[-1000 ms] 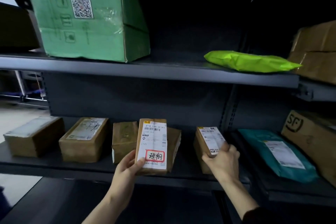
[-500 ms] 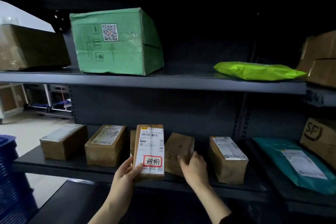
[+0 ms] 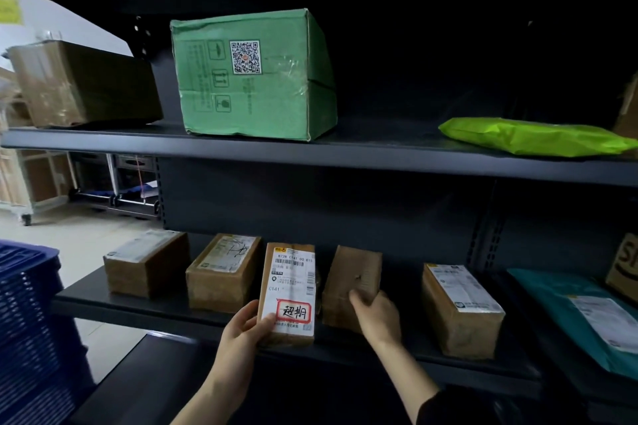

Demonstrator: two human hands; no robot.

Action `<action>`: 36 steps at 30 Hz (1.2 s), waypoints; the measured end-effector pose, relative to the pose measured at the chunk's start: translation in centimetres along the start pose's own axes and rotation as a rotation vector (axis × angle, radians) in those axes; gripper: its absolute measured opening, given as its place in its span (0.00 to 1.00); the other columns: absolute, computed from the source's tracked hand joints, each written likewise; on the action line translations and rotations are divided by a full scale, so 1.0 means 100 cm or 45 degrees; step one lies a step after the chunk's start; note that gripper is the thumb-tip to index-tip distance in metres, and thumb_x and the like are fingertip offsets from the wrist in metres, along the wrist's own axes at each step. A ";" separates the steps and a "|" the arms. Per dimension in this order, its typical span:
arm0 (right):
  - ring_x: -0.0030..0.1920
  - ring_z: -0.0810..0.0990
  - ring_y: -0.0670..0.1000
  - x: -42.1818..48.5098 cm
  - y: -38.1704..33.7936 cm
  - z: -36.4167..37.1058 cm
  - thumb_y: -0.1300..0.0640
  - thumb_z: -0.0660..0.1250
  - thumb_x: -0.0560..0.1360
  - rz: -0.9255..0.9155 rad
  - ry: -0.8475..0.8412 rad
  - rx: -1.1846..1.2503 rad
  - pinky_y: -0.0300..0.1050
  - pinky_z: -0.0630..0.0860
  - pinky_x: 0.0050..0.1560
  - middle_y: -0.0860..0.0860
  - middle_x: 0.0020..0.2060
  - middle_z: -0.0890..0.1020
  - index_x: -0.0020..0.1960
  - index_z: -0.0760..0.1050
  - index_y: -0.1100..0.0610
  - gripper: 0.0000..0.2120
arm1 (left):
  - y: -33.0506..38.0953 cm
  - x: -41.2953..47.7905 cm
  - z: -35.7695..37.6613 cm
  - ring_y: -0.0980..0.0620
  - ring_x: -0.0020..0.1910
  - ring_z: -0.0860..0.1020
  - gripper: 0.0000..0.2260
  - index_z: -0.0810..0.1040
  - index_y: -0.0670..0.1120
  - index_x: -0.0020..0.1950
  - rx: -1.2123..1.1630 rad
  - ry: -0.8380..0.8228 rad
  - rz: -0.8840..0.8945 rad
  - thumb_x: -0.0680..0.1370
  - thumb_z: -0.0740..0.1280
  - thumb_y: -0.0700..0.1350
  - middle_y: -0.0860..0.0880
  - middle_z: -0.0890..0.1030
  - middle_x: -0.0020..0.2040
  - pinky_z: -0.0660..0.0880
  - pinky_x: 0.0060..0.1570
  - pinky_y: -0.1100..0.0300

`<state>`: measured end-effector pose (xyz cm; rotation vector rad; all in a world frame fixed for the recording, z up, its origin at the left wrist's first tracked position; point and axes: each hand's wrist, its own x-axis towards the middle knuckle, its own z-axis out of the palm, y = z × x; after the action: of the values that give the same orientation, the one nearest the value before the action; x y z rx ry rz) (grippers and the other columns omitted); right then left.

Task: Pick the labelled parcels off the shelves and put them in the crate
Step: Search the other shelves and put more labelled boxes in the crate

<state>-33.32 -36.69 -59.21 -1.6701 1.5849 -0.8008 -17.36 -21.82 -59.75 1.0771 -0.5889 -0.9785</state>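
My left hand (image 3: 241, 331): fingers curled round the labelled parcel (image 3: 290, 286), held upright.
My right hand (image 3: 376, 316): fingers curled round the plain brown box (image 3: 352, 276) just beside it.

Lower shelf (image 3: 86, 302): brown parcels (image 3: 221, 274). Upper shelf (image 3: 379, 148): green box (image 3: 241, 79), lime mailer (image 3: 531, 136).

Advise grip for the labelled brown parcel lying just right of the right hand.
Front end of the labelled brown parcel, approached from the front, pinched across its two long sides: it lies flat, short end facing out, with gaps either side.
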 end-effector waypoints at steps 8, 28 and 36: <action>0.43 0.75 0.49 -0.018 0.008 0.006 0.53 0.69 0.72 -0.058 -0.090 0.412 0.41 0.69 0.37 0.53 0.48 0.76 0.52 0.67 0.57 0.15 | -0.001 0.004 -0.003 0.42 0.55 0.81 0.27 0.69 0.41 0.69 0.023 0.021 -0.007 0.71 0.70 0.42 0.40 0.83 0.54 0.71 0.63 0.45; 0.50 0.75 0.62 -0.021 0.036 -0.034 0.47 0.79 0.55 -0.634 0.424 -0.554 0.55 0.76 0.49 0.59 0.53 0.78 0.50 0.77 0.57 0.27 | -0.011 -0.002 0.032 0.43 0.53 0.82 0.19 0.72 0.40 0.66 0.038 -0.066 -0.026 0.75 0.66 0.37 0.40 0.83 0.52 0.75 0.55 0.51; 0.70 0.61 0.59 -0.028 0.037 -0.037 0.44 0.73 0.66 -0.568 0.319 -0.329 0.52 0.65 0.68 0.60 0.70 0.63 0.70 0.63 0.56 0.39 | -0.018 -0.002 0.043 0.44 0.51 0.83 0.18 0.73 0.40 0.65 0.034 -0.052 -0.077 0.75 0.66 0.38 0.41 0.84 0.51 0.76 0.55 0.50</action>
<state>-38.69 -34.19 -60.06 -2.2311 1.5493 -1.1002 -21.57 -23.81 -59.73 1.1064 -0.6069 -1.0500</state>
